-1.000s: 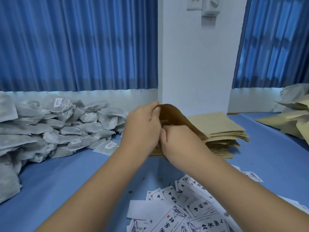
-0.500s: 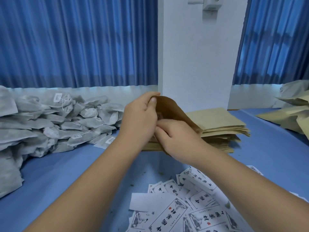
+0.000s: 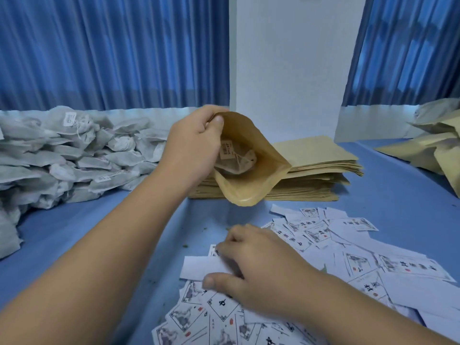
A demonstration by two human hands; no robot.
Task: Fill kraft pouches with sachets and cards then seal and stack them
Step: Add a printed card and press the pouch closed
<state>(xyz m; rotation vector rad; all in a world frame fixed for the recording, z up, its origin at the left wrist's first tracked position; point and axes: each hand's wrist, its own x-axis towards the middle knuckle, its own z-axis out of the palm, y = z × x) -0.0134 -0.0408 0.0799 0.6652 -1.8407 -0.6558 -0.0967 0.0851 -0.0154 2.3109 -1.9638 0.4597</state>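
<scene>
While our left hand pinches the pouch open,
our right hand rests on cards by the desk's near edge, grip unclear.

This looks like a small packing workroom, not a home. A long bench with a blue cover carries goods in bulk: a big heap of grey sachets, a neat stack of flat kraft pouches, many loose cards and a looser pile of pouches at the right. Behind it are blue curtains and a plain white pillar.
</scene>
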